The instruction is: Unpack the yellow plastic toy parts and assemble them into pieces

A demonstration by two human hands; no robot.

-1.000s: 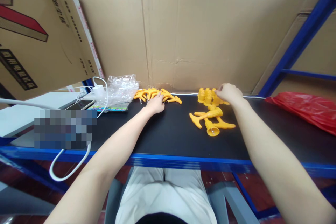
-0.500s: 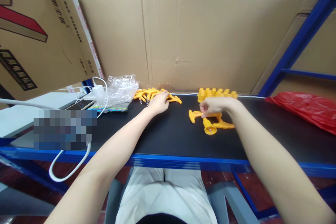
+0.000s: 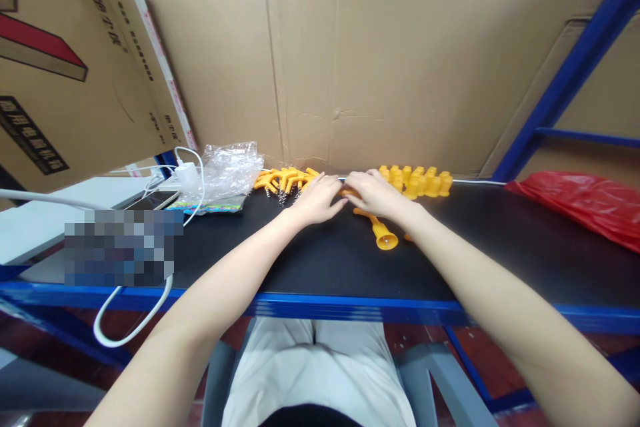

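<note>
My left hand [image 3: 319, 200] hovers at the right end of a pile of yellow corkscrew handles [image 3: 283, 180] with metal spirals hanging from them. Its thumb stands apart from the stretched fingers. My right hand [image 3: 374, 195] meets it fingertip to fingertip, curled over a yellow corkscrew handle [image 3: 349, 193] that shows only in part between the hands. Below my right wrist lies a yellow corkscrew [image 3: 379, 230], its bell-shaped end facing me. Another yellow piece [image 3: 409, 237] is mostly hidden by my right forearm. Several yellow bell-shaped bodies [image 3: 420, 181] stand in rows behind my right hand.
Clear plastic bags [image 3: 227, 173], a phone [image 3: 153, 201] and a white charger with cables [image 3: 187, 175] are at the left. A red plastic bag [image 3: 575, 207] lies at the right. Cardboard [image 3: 390, 67] walls the back; a blue rail [image 3: 360, 307] edges the black tabletop [image 3: 320, 260].
My right hand has let go of the corkscrew and moved left and up to my left hand. The corkscrew has shifted slightly left. My left hand has moved slightly right from the pile.
</note>
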